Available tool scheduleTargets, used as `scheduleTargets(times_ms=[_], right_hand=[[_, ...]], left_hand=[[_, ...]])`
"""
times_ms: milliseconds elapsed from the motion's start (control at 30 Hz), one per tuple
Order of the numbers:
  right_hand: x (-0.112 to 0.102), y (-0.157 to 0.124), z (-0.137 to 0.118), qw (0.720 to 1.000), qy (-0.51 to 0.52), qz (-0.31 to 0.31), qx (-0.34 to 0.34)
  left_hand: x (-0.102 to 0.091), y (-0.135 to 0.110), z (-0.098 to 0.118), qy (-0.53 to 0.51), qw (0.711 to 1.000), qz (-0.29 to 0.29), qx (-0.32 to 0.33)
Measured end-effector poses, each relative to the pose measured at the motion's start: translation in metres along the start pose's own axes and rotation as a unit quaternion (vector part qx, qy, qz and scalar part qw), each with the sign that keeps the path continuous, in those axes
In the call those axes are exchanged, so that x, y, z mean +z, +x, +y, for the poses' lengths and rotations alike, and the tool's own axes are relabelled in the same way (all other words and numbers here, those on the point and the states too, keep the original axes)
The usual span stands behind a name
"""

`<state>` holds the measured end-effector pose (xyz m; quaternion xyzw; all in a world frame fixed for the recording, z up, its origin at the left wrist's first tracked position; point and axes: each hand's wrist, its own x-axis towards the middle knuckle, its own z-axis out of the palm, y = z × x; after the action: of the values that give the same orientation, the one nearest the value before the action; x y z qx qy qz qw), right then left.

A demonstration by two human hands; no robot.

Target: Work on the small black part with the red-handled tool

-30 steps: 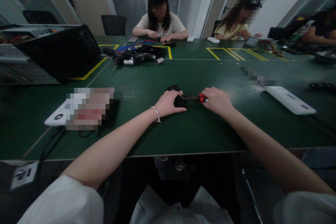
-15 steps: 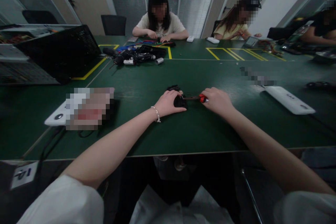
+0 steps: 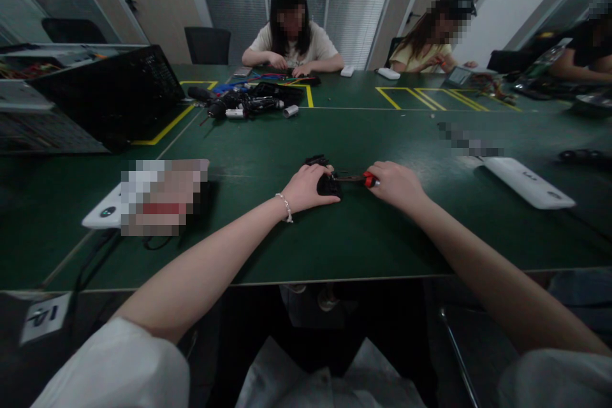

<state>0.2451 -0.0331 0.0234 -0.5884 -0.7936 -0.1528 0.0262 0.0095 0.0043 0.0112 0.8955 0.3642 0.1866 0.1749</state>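
Note:
On the green table, a small black plastic part [image 3: 329, 187] lies in front of me. My left hand [image 3: 310, 189] is wrapped round its left side, thumb along the near edge and fingers over the top. My right hand [image 3: 398, 185] grips red-handled pliers [image 3: 352, 178] from the right. Their slim metal jaws point left and reach the black part near my left fingertips. The contact at the tip is too small to make out, and my right fingers hide most of the handles.
A pixelated phone-like object [image 3: 165, 201] lies on a white power bank at left. Another white power bank [image 3: 528, 182] is at right. An open computer case [image 3: 109, 99] stands far left. A pile of black parts and a drill [image 3: 239, 101] lies beyond. Several people sit across the table.
Both hands, the black part and the pliers keep nearly the same position. The pliers' jaws look slightly changed in angle or opening.

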Motion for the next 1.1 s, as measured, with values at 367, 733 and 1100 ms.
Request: scheduleTargets(times_ms=[367,733,1100], right_hand=[[-0.0003,-0.0004,0.0001,1.000,-0.025,0.014,-0.011],[-0.0029,0.0002,-0.0025,0.999,-0.033,0.009,-0.007],[0.0008,0.0002,0.0007,1.000,-0.024,0.000,0.001]], left_hand=[[0.0029,-0.0001,-0.0034,0.007,1.000,0.010,0.009],[0.0003,-0.0005,-0.0004,-0.004,1.000,0.002,0.003],[0.0010,-0.0005,-0.0018,0.000,1.000,0.002,0.002]])
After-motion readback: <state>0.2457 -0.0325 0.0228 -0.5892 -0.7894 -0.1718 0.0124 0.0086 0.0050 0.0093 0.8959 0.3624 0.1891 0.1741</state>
